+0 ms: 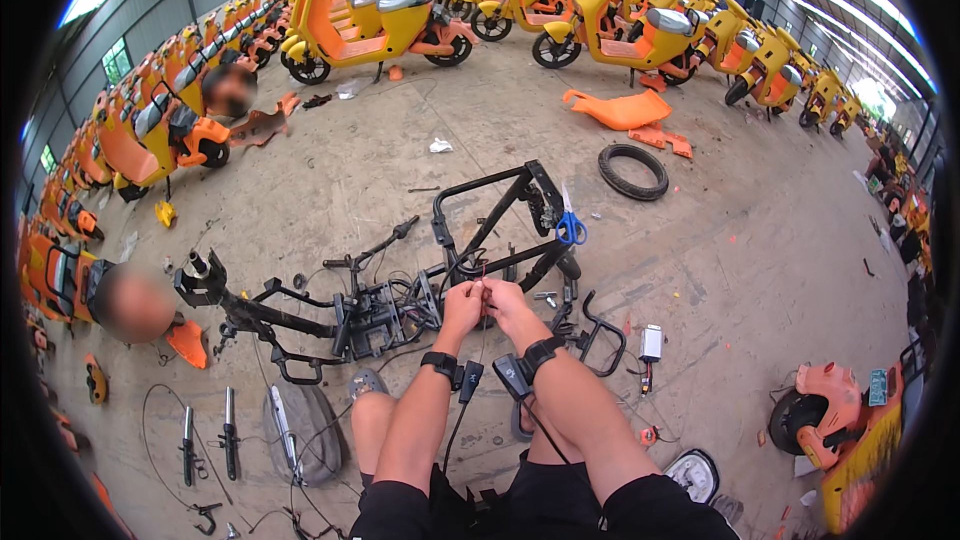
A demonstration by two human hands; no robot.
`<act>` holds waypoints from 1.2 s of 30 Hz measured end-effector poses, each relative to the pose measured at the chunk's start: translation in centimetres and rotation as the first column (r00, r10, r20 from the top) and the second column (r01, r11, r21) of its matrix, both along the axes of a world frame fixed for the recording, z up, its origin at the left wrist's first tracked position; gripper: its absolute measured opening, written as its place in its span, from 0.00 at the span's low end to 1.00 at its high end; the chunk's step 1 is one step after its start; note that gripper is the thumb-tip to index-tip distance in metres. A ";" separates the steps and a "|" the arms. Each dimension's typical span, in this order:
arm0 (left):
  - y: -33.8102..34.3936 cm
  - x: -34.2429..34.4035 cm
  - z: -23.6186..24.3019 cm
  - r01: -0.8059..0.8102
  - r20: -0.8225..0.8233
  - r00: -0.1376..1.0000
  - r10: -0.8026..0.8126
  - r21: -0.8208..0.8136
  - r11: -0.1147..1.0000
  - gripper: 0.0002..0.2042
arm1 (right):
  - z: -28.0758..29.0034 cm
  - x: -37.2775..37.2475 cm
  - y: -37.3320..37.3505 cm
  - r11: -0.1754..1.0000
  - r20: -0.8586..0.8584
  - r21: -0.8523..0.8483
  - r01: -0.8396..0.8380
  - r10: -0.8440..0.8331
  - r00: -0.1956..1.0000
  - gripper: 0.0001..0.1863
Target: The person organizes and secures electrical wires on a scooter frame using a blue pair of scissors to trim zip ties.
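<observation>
In front of me a stripped black scooter frame (290,322) lies on the concrete floor, with cables tangled around its middle. My left hand (462,306) and my right hand (509,302) meet over the frame, fingertips pinched together on a thin reddish wire (484,271). Part of the wire is hidden by my fingers, and its ends are too small to make out. Blue-handled scissors (571,230) rest on the frame's far right part, blades pointing away. Each wrist wears a black strap with a small box and cable.
A loose tyre (634,173) and an orange body panel (618,110) lie farther right. Nearer are a silver box with leads (651,344), a bent black tube rack (605,335), two shock absorbers (230,435) and a grey shell (318,435). Yellow-orange scooters (395,35) stand in rows behind.
</observation>
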State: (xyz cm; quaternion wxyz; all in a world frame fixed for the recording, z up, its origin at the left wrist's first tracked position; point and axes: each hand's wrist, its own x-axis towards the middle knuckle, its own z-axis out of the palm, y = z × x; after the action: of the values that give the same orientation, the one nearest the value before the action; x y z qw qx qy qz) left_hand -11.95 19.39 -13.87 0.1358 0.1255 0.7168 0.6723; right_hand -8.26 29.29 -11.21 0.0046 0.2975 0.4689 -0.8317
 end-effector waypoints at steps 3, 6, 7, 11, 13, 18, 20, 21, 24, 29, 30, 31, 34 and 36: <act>-0.2 0.0 0.9 0.012 0.017 1.000 -0.011 -0.038 0.999 0.16 | 0.3 0.0 -0.5 1.000 0.037 -0.018 -0.005 0.006 0.999 0.12; -0.5 0.5 1.7 0.011 0.106 0.994 -0.006 -0.043 0.999 0.15 | 1.2 -0.1 -0.5 0.995 0.119 -0.061 0.079 -0.072 0.990 0.12; -0.3 0.7 2.1 0.009 0.120 0.993 -0.003 -0.049 0.999 0.15 | 1.3 -0.1 -0.2 0.997 0.129 -0.054 0.051 -0.043 0.991 0.12; -0.7 0.9 2.8 -0.014 0.113 0.993 0.024 -0.087 0.996 0.16 | 1.5 -0.4 -0.4 0.992 0.149 -0.005 -0.129 0.128 0.981 0.13; -0.1 1.0 3.3 -0.019 0.078 0.997 0.029 -0.119 0.993 0.16 | 0.4 -1.3 -0.1 0.983 0.165 0.060 -0.173 0.161 0.973 0.14; 0.0 0.6 2.4 -0.022 0.040 0.999 0.029 -0.160 0.987 0.15 | -1.2 -2.0 0.2 0.990 0.082 0.011 -0.140 0.139 0.987 0.14; 0.1 1.0 1.4 -0.094 -0.031 0.996 0.089 -0.208 0.974 0.14 | -1.2 -1.3 -0.1 0.993 0.096 0.007 -0.120 0.118 0.988 0.13; 0.4 0.9 1.3 -0.121 -0.102 0.990 0.098 -0.260 0.958 0.13 | -1.0 -1.2 0.0 0.994 0.109 0.005 -0.112 0.111 0.988 0.13; 0.9 0.7 1.0 -0.154 -0.141 0.984 0.112 -0.331 0.931 0.12 | -0.5 -0.8 0.2 0.996 0.113 -0.032 -0.086 0.089 0.990 0.10; 1.3 1.5 1.1 -0.292 -0.297 0.930 0.216 -0.241 0.926 0.12 | -0.3 -0.7 0.5 0.991 0.084 -0.022 -0.133 0.134 0.987 0.09; 1.7 1.9 1.7 -0.285 -0.304 0.930 0.205 -0.246 0.926 0.12 | -0.7 -0.9 1.0 0.992 0.072 -0.048 -0.115 0.119 0.990 0.09; 2.2 2.2 2.3 -0.278 -0.310 0.930 0.195 -0.252 0.927 0.11 | -1.0 -1.2 1.5 0.992 0.060 -0.074 -0.099 0.103 0.993 0.09; 1.6 2.1 2.3 -0.279 -0.277 0.939 0.203 -0.273 0.921 0.11 | -1.0 -1.1 0.8 0.992 0.055 -0.101 -0.071 0.077 0.996 0.08; 1.0 1.9 2.0 -0.268 -0.251 0.947 0.202 -0.262 0.927 0.11 | -0.7 -1.4 0.0 0.992 0.053 -0.126 -0.031 0.038 0.998 0.07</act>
State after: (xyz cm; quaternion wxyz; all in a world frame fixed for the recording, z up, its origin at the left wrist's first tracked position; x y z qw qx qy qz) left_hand -10.02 20.39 -11.88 -0.0091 0.0902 0.8286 0.5524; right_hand -9.70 29.24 -11.93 0.0506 0.3113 0.4208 -0.8506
